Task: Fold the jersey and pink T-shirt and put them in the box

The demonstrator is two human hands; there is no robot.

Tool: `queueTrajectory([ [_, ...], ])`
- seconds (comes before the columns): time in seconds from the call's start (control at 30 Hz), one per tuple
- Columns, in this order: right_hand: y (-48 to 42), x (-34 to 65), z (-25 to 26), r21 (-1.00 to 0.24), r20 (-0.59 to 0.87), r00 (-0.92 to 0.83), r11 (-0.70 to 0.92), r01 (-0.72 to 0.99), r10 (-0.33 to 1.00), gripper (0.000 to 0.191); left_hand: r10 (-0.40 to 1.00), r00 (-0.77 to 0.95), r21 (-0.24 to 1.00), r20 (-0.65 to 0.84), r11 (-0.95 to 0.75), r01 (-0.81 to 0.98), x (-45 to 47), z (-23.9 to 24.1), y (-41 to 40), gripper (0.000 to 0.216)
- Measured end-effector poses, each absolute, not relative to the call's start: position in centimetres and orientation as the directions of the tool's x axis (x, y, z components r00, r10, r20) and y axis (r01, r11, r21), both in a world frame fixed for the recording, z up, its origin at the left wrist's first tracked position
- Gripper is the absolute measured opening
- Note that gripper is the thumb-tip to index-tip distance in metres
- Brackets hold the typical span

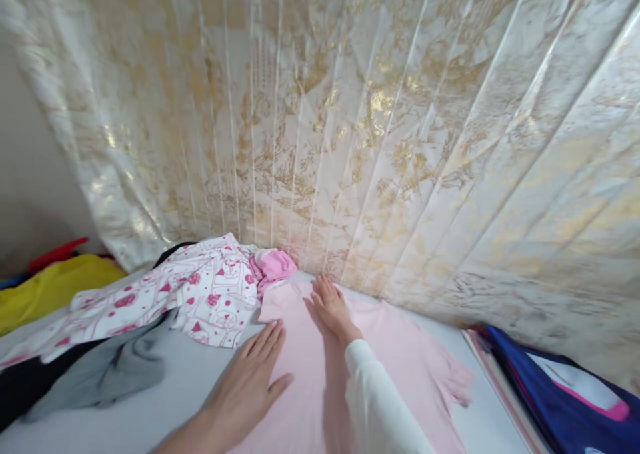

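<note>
I see a pale pink shirt [295, 381] spread out on a light grey sheet [200, 387], right in front of the person, with its bottom end out of view. The left hand [253, 371] is flat and wide, its fingertips by the shirt's left side. The right hand [333, 307] is flat too, up by the shirt's top edge. Both hands look open, and neither has hold of anything. I can't tell how hard they press.

If a hand pushes too hard, I think the soft cloth could slide and wrinkle. The sleeve on the far right looks a bit crumpled, so a crease could stay there. If the left hand swings out, it could bump the white printed cloth [210, 301] and mix things up. A wide move to the right could knock the dark blue cloth [565, 387] on its pile.

On the left lie a grey cloth [110, 367], something black [25, 387] and a yellow cloth [65, 284]. A bright pink bundle [274, 267] sits near the shirt's top left corner. Behind it all, a shiny white and gold covering [320, 121] with long folds goes up like a wall.
</note>
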State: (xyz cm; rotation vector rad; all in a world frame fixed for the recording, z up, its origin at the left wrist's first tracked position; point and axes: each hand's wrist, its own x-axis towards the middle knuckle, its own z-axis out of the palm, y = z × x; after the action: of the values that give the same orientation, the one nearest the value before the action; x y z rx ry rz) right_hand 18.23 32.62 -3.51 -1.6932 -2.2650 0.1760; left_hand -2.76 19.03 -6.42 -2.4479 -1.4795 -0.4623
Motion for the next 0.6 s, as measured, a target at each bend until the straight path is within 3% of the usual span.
queueTrajectory([
  [0.17,27.5,18.2,-2.8,-0.279,0.165,-0.245,0.283,0.917,0.955,0.054,0.771,0.465,-0.043,0.435,-0.498,0.866,-4.0,-5.5,15.7,0.059],
  [0.37,15.7,19.5,-4.8,-0.207,0.186,-0.236,0.273,0.939,0.954,0.054,0.771,0.515,0.009,0.374,-0.559,0.829,-1.8,-5.3,12.2,0.063],
  [0.6,11.2,29.4,-5.4,0.071,0.106,0.063,-0.071,0.995,0.992,0.061,0.797,0.508,0.056,0.328,-0.553,0.831,-2.1,-4.6,12.4,0.058],
])
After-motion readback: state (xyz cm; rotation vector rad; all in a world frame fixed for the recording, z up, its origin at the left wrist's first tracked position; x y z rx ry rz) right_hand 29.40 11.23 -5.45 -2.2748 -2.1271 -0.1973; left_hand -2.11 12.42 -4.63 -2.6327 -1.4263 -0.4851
